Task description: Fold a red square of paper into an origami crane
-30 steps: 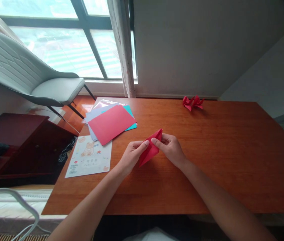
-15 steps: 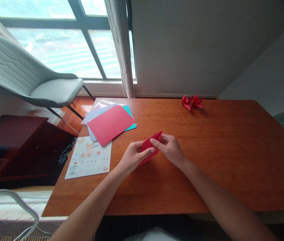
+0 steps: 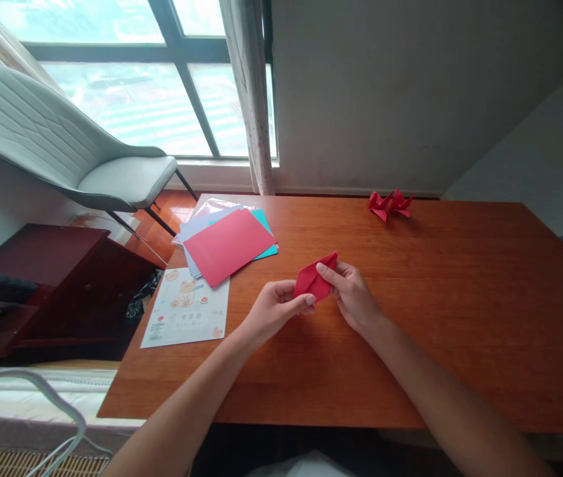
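A small folded piece of red paper (image 3: 314, 279) is held just above the wooden table (image 3: 410, 318), near its middle. My left hand (image 3: 274, 309) pinches its lower left part between thumb and fingers. My right hand (image 3: 354, 295) grips its right side, with the index finger laid across the top. Both hands are closed on the paper. The lower end of the paper is hidden behind my left fingers.
A fanned stack of coloured sheets (image 3: 226, 242), red on top, lies at the table's back left. In front of it lies a printed sheet with a bear picture (image 3: 186, 308). Folded red paper figures (image 3: 389, 203) sit at the back edge. A white chair (image 3: 63, 152) stands by the window.
The red paper's long lower point has been folded up, so the piece is now shorter and more compact. My left thumb has slid right over it. Both hands stayed in the same spot.
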